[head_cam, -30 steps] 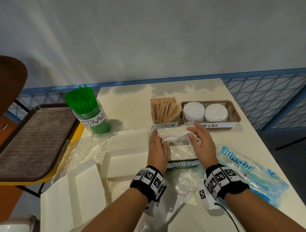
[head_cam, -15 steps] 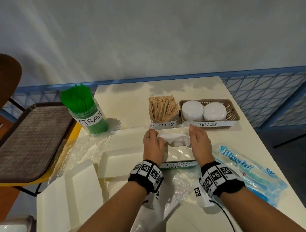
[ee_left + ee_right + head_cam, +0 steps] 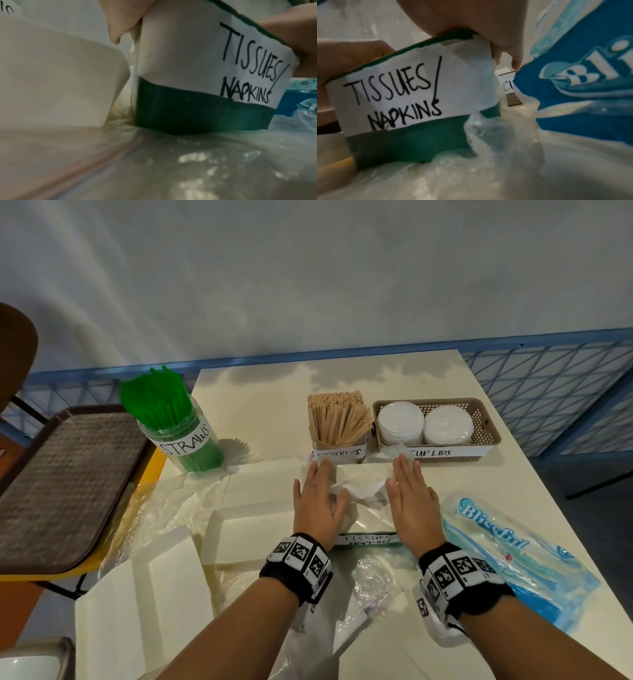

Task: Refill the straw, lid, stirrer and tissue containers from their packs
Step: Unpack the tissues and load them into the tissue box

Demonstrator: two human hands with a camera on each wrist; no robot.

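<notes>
The green tissue container, labelled TISSUES/NAPKINS, stands in front of me with crumpled white tissue showing on top. My left hand lies flat on its left side and my right hand flat on its right side, fingers straight and pointing away. The wrist views show the label close up, with each palm resting on the top edge. Behind stand the straw jar, the stirrer box and the lid basket.
A blue Blissful tissue pack lies right of the container. White foam trays and loose clear plastic lie at the left and front. A brown serving tray sits on a yellow stand beyond the table's left edge.
Both hands held and tucked the white tissue with bent fingers before. Now they lie flat with straight fingers on either side of the container's top.
</notes>
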